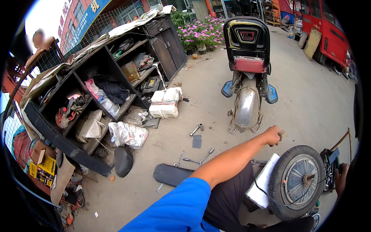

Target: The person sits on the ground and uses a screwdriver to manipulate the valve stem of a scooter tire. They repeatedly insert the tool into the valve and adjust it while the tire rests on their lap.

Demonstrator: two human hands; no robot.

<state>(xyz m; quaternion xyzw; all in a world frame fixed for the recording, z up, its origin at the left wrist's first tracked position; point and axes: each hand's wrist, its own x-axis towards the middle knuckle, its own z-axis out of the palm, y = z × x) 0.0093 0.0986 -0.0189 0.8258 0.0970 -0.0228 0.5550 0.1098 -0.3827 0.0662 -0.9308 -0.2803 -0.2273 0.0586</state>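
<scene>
Ground, left of centre: 1 black seat pad (170,174), 1 cross wrench (198,159) and 1 socket wrench (196,129), all loose, well apart from both hands; easy to tread on.
Centre: left hand (273,135), fingers curled shut on a small tan object (281,134), held above the wheel (296,181); kind unclear. If dropped, it could roll off.
Right edge: right hand (341,178), mostly hidden, near a dark tool tray (331,170); its grip cannot be made out.

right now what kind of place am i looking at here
Most likely an open-air roadside repair spot for electric scooters. A scooter stands on the concrete, a detached wheel lies by the left hand, and wrenches lie beside a cluttered black shelf unit.
</scene>
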